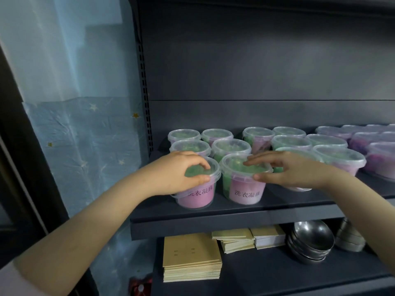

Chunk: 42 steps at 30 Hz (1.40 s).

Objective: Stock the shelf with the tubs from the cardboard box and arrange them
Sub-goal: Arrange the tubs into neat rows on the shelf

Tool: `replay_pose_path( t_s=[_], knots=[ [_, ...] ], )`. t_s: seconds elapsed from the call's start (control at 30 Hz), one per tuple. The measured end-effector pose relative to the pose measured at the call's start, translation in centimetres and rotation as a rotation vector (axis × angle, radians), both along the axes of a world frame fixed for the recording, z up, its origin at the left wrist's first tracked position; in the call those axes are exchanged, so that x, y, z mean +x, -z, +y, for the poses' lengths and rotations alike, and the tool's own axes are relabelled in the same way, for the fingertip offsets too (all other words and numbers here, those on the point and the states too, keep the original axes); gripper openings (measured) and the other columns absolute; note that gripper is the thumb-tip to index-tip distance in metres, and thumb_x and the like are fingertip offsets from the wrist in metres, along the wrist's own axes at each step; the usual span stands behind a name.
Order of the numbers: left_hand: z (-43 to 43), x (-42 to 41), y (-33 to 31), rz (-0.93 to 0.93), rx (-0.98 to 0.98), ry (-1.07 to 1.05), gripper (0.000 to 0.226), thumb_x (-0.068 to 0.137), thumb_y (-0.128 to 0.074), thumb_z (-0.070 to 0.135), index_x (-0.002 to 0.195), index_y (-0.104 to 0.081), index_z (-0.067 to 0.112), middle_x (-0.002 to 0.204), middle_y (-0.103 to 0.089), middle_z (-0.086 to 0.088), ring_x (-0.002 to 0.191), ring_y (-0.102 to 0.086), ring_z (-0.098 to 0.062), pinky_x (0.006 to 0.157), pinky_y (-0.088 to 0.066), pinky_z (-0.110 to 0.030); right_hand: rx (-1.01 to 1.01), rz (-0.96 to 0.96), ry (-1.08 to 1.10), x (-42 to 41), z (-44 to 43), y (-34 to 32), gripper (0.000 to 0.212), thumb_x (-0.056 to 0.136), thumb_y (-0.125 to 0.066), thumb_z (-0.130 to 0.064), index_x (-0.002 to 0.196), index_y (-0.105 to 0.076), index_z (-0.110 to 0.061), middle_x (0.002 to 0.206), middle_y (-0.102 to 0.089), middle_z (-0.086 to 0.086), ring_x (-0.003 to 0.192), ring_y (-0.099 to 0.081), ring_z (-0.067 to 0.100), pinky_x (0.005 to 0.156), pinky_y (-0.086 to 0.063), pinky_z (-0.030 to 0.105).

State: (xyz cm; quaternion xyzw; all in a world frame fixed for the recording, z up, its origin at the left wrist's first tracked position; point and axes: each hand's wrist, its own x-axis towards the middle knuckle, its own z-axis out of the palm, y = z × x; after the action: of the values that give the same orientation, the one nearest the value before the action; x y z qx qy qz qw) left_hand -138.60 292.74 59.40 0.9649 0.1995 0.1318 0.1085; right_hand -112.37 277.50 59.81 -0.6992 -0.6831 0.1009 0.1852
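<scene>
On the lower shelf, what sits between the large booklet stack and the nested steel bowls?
Two smaller stacks of tan booklets lie side by side between the large stack and the bowls, shown in the head view.

Tubs (230,146) crowd the shelf (235,212) nearly rim to rim, from the slotted upright (145,92) at left to the purple tubs (382,159) at right. Free: a bare strip along the front edge and the tall space above the lids. The left hand (177,171) grips the left front tub (196,196), the right hand (292,169) the second front tub (245,193).
</scene>
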Motion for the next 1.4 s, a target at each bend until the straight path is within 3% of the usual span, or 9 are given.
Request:
replay_pose_path(
  t_s=[0.13, 0.33, 0.5, 0.67, 0.87, 0.97, 1.07, 1.23, 1.4],
  knots=[
    [-0.3, 0.3, -0.8, 0.064, -0.005, -0.018, 0.037, 0.086, -0.052, 0.058, 0.119, -0.055, 0.042, 0.13, -0.05, 0.021, 0.119, -0.047, -0.002, 0.103, -0.04, -0.032, 0.009, -0.007, 0.021, -0.2, 0.0, 0.0, 0.044, 0.079, -0.062, -0.061, 0.122, -0.054, -0.056, 0.138, -0.045, -0.032, 0.129, -0.035, -0.012, 0.11, -0.031, 0.025],
    [-2.1, 2.1, -1.7, 0.031, 0.104, -0.086, 0.05, 0.083, -0.047, 0.065, 0.127, -0.051, 0.039, 0.134, -0.051, 0.019, 0.12, -0.049, -0.006, 0.099, -0.044, -0.035, 0.186, -0.048, 0.015, 0.4, -1.7, 0.6, 0.051, 0.088, -0.055, -0.052, 0.138, -0.044, -0.046, 0.148, -0.033, -0.024, 0.137, -0.023, -0.007, 0.112, -0.017, 0.02],
    [-4.6, 6.3, -1.8, -0.002, 0.083, -0.052, 0.047, 0.089, -0.049, 0.057, 0.133, -0.048, 0.039, 0.138, -0.049, 0.016, 0.125, -0.045, -0.006, 0.104, -0.039, -0.034, 0.241, -0.109, 0.122, 5.8, -3.9, -0.7, 0.043, 0.09, -0.059, -0.043, 0.131, -0.057, -0.031, 0.141, -0.047, -0.017, 0.128, -0.037, -0.003, 0.109, -0.023, 0.017],
    [-6.7, 10.9, -2.7, 0.044, 0.018, -0.105, 0.043, 0.09, -0.049, 0.053, 0.132, -0.049, 0.04, 0.139, -0.05, 0.013, 0.115, -0.053, -0.011, 0.097, -0.045, -0.035, 0.063, -0.175, 0.184, 10.7, -4.2, -1.4, 0.036, 0.092, -0.057, -0.041, 0.127, -0.06, -0.033, 0.139, -0.053, -0.011, 0.129, -0.046, 0.011, 0.109, -0.032, 0.028],
    [-6.4, 12.6, -2.6, 0.222, -0.052, -0.23, 0.045, 0.085, -0.047, 0.064, 0.124, -0.055, 0.043, 0.13, -0.057, 0.014, 0.108, -0.057, -0.01, 0.093, -0.049, -0.034, -0.052, -0.071, 0.114, 12.4, -3.3, -1.6, 0.028, 0.087, -0.063, -0.047, 0.112, -0.068, -0.036, 0.12, -0.058, -0.024, 0.109, -0.051, 0.0, 0.096, -0.033, 0.02],
    [-6.2, 12.8, -3.0, 0.267, -0.057, -0.257, 0.048, 0.083, -0.046, 0.067, 0.124, -0.055, 0.044, 0.132, -0.055, 0.017, 0.113, -0.054, -0.009, 0.098, -0.045, -0.032, -0.06, -0.001, 0.078, 12.6, -3.1, -1.8, 0.026, 0.084, -0.067, -0.046, 0.106, -0.073, -0.033, 0.103, -0.058, -0.037, 0.101, -0.053, -0.013, 0.095, -0.033, 0.013],
    [-6.0, 13.2, -3.5, 0.327, -0.047, -0.26, 0.051, 0.083, -0.047, 0.065, 0.127, -0.054, 0.04, 0.137, -0.051, 0.016, 0.118, -0.051, -0.01, 0.103, -0.041, -0.032, -0.055, 0.042, 0.04, 12.0, -3.1, -1.9, 0.026, 0.078, -0.072, -0.048, 0.101, -0.075, -0.035, 0.101, -0.062, -0.036, 0.097, -0.053, -0.02, 0.085, -0.035, 0.003],
    [-5.4, 13.6, -4.0, 0.412, -0.041, -0.236, 0.05, 0.084, -0.049, 0.065, 0.126, -0.056, 0.038, 0.136, -0.051, 0.016, 0.12, -0.051, -0.009, 0.105, -0.04, -0.034, -0.024, -0.041, 0.035, 10.0, -2.8, -1.9, 0.032, 0.074, -0.072, -0.055, 0.099, -0.075, -0.036, 0.107, -0.066, -0.026, 0.106, -0.058, -0.002, 0.1, -0.041, 0.025],
    [-5.6, 13.5, -4.8, 0.463, -0.048, -0.209, 0.059, 0.081, -0.05, 0.07, 0.129, -0.054, 0.037, 0.14, -0.047, 0.016, 0.125, -0.048, -0.009, 0.107, -0.037, -0.031, -0.049, -0.088, 0.053, 9.2, -3.0, -2.4, 0.033, 0.076, -0.071, -0.053, 0.103, -0.074, -0.034, 0.115, -0.063, -0.019, 0.108, -0.057, 0.002, 0.103, -0.04, 0.026]
  ],
)
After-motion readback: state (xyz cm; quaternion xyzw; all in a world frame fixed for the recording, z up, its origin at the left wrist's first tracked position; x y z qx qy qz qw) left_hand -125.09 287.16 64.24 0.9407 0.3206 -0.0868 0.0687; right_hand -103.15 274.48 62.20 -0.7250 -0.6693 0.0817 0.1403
